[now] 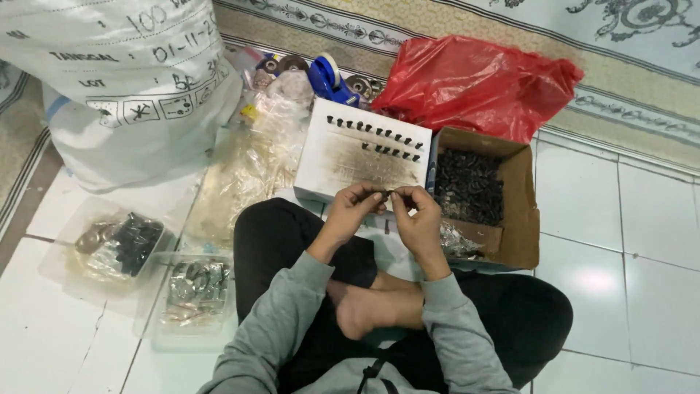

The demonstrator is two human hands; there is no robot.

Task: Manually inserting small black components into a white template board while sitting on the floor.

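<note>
I sit cross-legged on a tiled floor. My left hand (354,208) and my right hand (418,215) meet over my lap and pinch one small dark part (386,194) between their fingertips. Just beyond them lies a white foam board (343,157) with two rows of several small dark parts (375,135) stuck upright in it. To its right stands an open cardboard box (519,197) filled with many small dark parts (469,186).
A red plastic bag (474,84) lies behind the box. A large white sack (124,80) stands at the far left. Clear plastic bags (248,168), a blue tape dispenser (328,76) and two clear trays (120,244) (193,288) of metal pieces lie on the left.
</note>
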